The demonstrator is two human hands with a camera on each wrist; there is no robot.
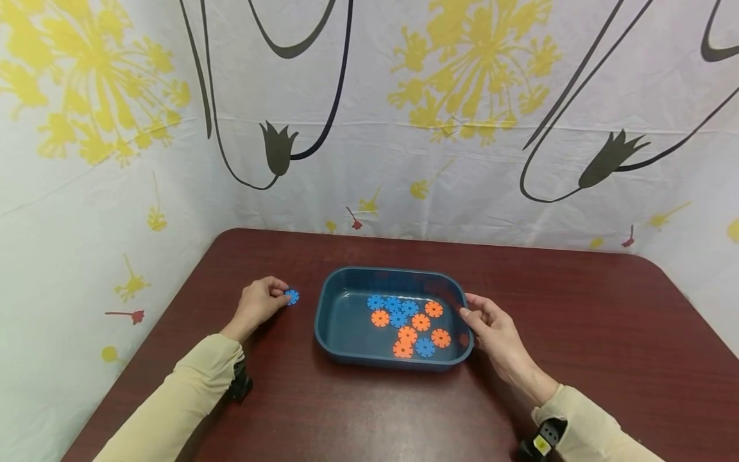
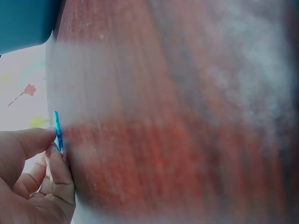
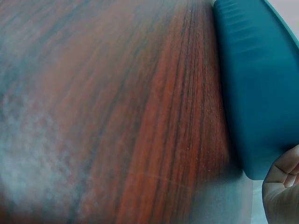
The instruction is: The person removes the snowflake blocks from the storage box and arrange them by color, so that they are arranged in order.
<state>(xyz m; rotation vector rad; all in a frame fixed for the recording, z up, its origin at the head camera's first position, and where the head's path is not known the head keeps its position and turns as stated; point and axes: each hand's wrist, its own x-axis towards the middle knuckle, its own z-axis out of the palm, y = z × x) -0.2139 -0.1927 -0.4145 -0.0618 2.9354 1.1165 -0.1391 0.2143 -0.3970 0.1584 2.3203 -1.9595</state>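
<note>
Between thumb and fingers, the left hand [image 1: 258, 307] pinches a blue notched disc [image 1: 293, 297], left of the tray. In the left wrist view the same disc [image 2: 58, 130] stands edge-on at the fingertips of the left hand [image 2: 39, 177]. The right hand [image 1: 501, 337] grips the right end of a dark teal tray [image 1: 369, 359], its thumb on the rim. Inside the tray lie several blue discs [image 1: 424, 348] and several orange discs [image 1: 441, 338], mostly toward its right half. In the right wrist view, the right hand [image 3: 282, 191] is partly cut off beside the tray [image 3: 261, 88].
The tray rests on a dark red-brown wooden table [image 1: 346, 410]. A white cloth [image 1: 369, 186] with yellow flowers and grey-green stems hangs behind the table and at its left. Each wrist carries a dark strapped device.
</note>
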